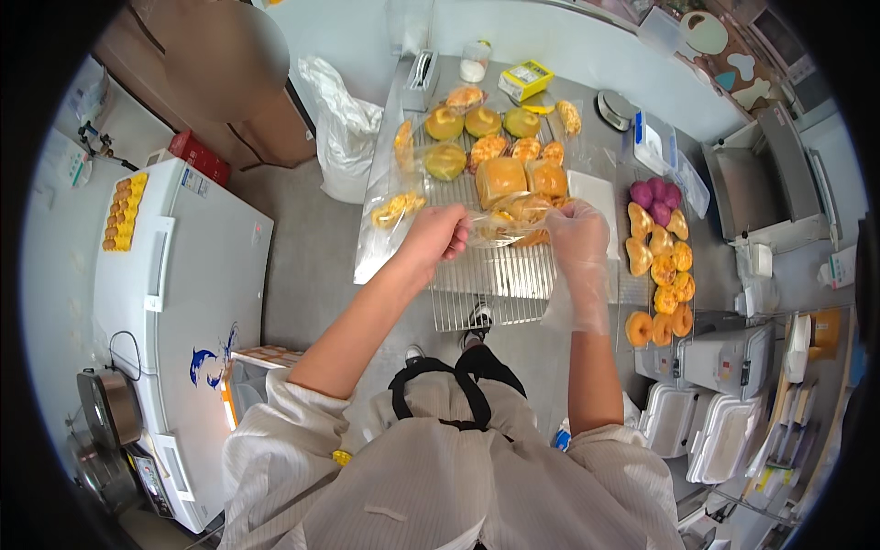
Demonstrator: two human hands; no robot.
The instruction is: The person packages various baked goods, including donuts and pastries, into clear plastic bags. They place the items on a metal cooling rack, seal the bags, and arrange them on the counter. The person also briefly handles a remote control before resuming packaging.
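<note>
My left hand (438,234), bare, pinches one side of a clear plastic bag (505,230). The other side of the bag is gripped by my right hand (579,230), which wears a clear disposable glove. Whether the bag holds bread cannot be told, since pastries show through it. Beyond it, square golden buns (500,180) sit on a wire cooling rack (491,268). Farther back are round green-topped buns (482,122) and topped buns (489,148). A bagged yellow-topped bread (397,209) lies left of the rack, near my left hand.
At the right, another rack carries purple buns (656,196), shell-shaped pastries (639,256) and ring doughnuts (639,328). A kitchen scale (614,110), a yellow box (526,80) and a jar (474,63) stand at the back. A white chest freezer (199,275) is at the left.
</note>
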